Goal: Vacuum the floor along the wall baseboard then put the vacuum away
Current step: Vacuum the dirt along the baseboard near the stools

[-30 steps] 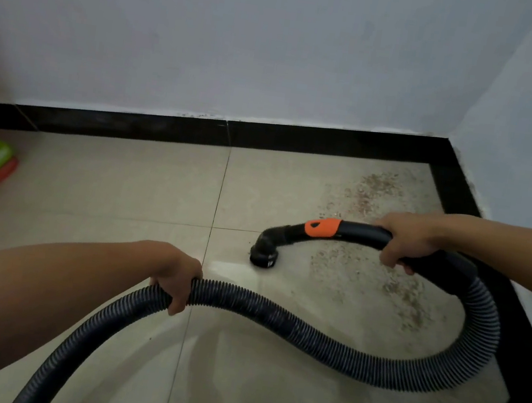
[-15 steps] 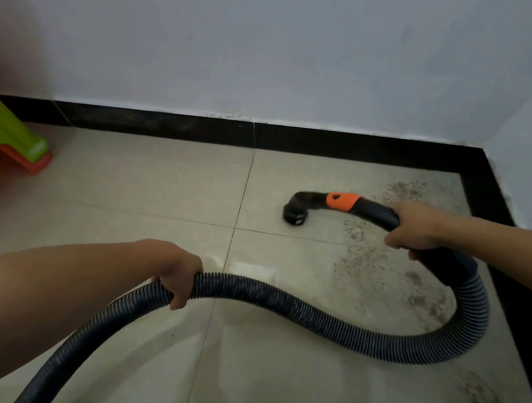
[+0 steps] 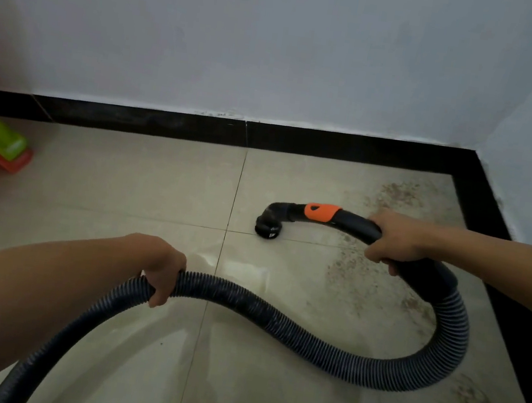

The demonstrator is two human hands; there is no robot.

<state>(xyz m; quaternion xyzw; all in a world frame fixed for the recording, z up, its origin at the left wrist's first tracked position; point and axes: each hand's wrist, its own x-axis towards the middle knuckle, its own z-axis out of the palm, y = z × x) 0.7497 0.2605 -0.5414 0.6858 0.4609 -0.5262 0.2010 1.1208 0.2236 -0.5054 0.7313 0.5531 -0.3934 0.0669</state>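
While the right hand (image 3: 394,240) gripped the black curved plastic wand (image 3: 355,220), its nozzle (image 3: 267,227) sat leftward | brown grit (image 3: 397,193) lay beyond that hand | left hand (image 3: 161,268) clutched ribbed black hose (image 3: 308,335).

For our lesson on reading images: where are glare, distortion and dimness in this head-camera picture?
Head view: pale glare on the floor tiles beside the left hand; wide lens enlarges the left forearm; lighting dim and flat; nozzle sharp.
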